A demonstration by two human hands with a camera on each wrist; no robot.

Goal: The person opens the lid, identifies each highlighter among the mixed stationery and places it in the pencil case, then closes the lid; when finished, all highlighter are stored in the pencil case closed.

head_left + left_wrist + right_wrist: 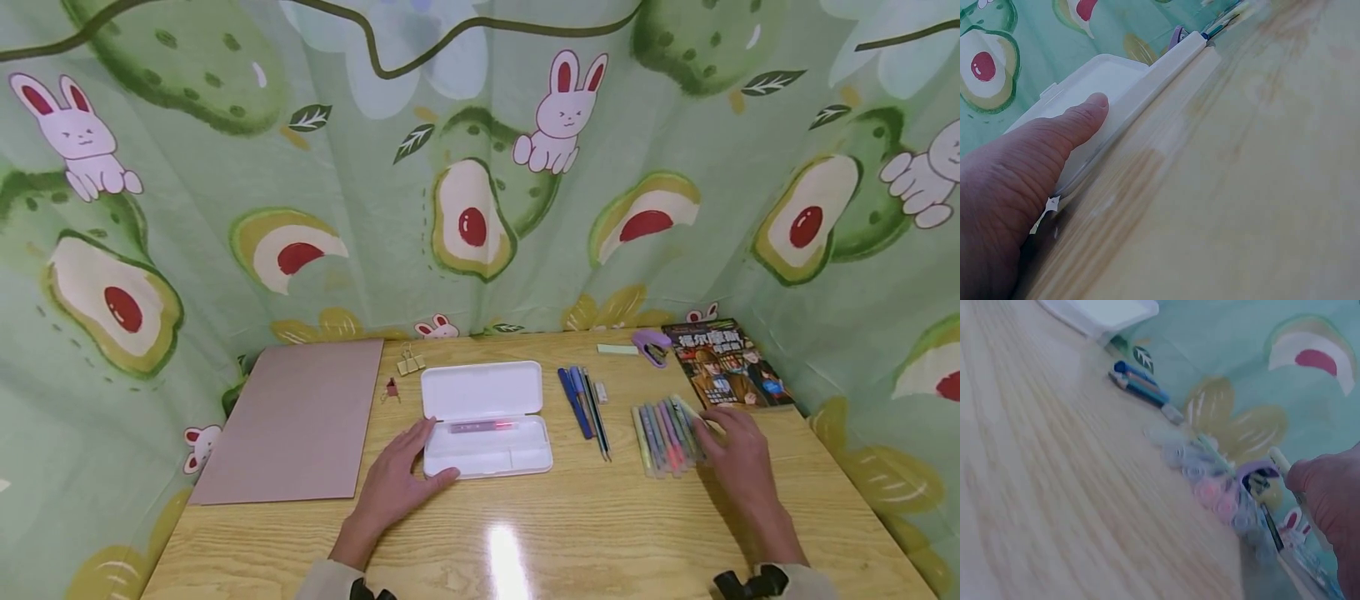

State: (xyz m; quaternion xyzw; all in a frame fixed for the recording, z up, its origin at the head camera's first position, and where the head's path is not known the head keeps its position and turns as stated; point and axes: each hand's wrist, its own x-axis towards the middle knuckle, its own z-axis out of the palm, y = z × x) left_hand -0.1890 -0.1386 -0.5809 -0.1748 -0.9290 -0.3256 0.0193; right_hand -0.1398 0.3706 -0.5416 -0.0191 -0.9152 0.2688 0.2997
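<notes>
An open white pencil case (pixel 486 392) lies mid-table with a pink pen (pixel 483 427) in its tray. My left hand (pixel 401 479) rests at its front left corner, thumb along the front wall, fingers straight up the left side. In the left wrist view the thumb (pixel 1082 115) lies against the case (pixel 1116 78). My right hand (pixel 731 454) reaches a row of pastel pens (pixel 663 437) from the right. Its fingertips pinch a pale pen (pixel 692 412) lying askew at the row's right edge. The right wrist view shows that pen (pixel 1280 461) at my fingertip (pixel 1310 478), above the row (pixel 1213 487).
A brown card sheet (pixel 300 417) lies to the left, with binder clips (pixel 409 361) beside it. Blue and dark pens (pixel 585 402) and a small eraser (pixel 601 392) sit right of the case. A purple stapler (pixel 651 346), a green note pad (pixel 617 349) and a book (pixel 723 362) are at the back right.
</notes>
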